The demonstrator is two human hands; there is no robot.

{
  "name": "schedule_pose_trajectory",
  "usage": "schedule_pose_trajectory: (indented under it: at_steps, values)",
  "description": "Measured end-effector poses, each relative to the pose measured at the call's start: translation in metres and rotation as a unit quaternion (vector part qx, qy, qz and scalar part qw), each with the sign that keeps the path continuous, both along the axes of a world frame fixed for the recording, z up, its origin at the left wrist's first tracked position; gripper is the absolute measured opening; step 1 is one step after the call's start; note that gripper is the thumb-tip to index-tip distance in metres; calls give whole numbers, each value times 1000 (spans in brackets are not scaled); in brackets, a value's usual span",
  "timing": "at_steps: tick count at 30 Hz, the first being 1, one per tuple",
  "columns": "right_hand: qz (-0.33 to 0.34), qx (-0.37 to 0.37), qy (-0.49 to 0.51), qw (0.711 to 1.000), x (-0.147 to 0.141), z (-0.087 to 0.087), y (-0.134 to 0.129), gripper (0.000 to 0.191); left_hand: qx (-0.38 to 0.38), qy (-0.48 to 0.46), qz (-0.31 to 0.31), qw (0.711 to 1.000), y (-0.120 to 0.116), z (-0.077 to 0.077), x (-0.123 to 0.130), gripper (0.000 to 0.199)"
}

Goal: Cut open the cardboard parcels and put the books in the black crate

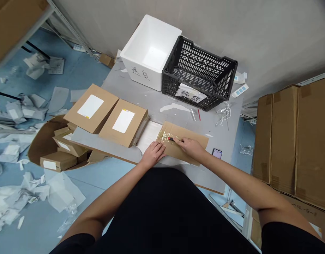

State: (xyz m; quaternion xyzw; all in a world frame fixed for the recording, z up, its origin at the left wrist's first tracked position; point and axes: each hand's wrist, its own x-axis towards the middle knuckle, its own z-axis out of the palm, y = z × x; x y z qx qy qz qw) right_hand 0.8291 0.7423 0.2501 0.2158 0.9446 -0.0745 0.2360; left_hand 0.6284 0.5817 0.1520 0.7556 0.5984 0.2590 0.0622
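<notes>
A flat cardboard box [190, 137] lies on the table in front of me. Shiny clear tape [164, 137] covers its left part. My right hand [188, 146] is closed around a utility knife [171, 139] with a black and red body, its tip end at the tape. Whether the blade touches the tape is too small to tell. My left hand [154, 152] grips the box at its near left corner, fingers bent over the edge. Just left of it lies a white sheet [148, 133], partly tucked beside a labelled carton [122, 121].
Another labelled carton [90, 107] stands further left. Behind are a white foam bin [141, 76] and a black plastic crate [199, 76]. A phone [217, 153] lies near the right edge. Stacked cartons [282, 141] rise at right; wrappers [19, 190] litter the floor.
</notes>
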Motion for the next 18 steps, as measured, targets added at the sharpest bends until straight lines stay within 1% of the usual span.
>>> schedule_pose_trajectory:
  at_steps: [9, 14, 18]
  values:
    - [-2, -6, -16, 1000, 2, 7, 2, 58, -17, 9, -2, 1000, 0, 3, 0, 38]
    - [7, -6, -16, 1000, 5, 7, 3, 58, -6, 15, -1, 1000, 0, 2, 0, 39]
    - [2, -3, -39, 999, 14, 5, 5, 56, -3, 13, 0, 1000, 0, 1, 0, 38]
